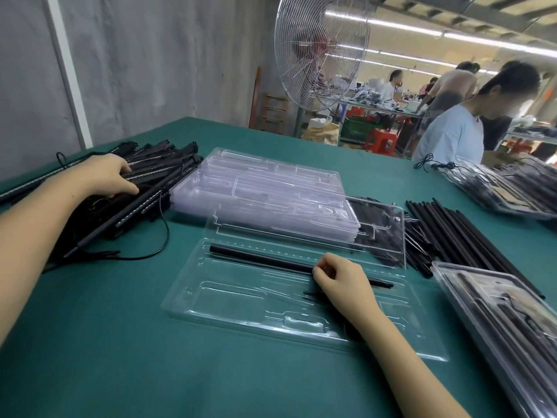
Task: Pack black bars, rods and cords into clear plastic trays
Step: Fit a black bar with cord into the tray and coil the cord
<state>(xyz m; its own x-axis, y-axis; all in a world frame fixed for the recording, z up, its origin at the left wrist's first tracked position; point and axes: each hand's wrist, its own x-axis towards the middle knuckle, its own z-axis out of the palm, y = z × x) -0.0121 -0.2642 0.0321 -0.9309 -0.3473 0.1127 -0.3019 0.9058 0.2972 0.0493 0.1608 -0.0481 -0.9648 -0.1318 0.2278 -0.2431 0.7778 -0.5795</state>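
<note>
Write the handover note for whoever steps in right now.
Left hand lies on the pile of black bars with cords at the left; whether it grips one is unclear.
Right hand pinches the long black rod lying in the open clear plastic tray in front.
Done: that rod is in.
Left: bar and cord not yet in.
Loose black rods lie to the right; empty clear trays are stacked behind.

Teal-green table cover [120, 342] filling the whole foreground. Past the far edge, a big wire-caged fan [321, 49], with a grey wall [150, 55] behind and a white strip [67, 70] running down it. Off to the right, a person in a pale blue tee [452, 134] (face blurred), more workers at benches further back. Also 1 red plastic stool [381, 140] on the floor near a brown cardboard box [324, 132], and strip lights [407, 28] overhead.
</note>
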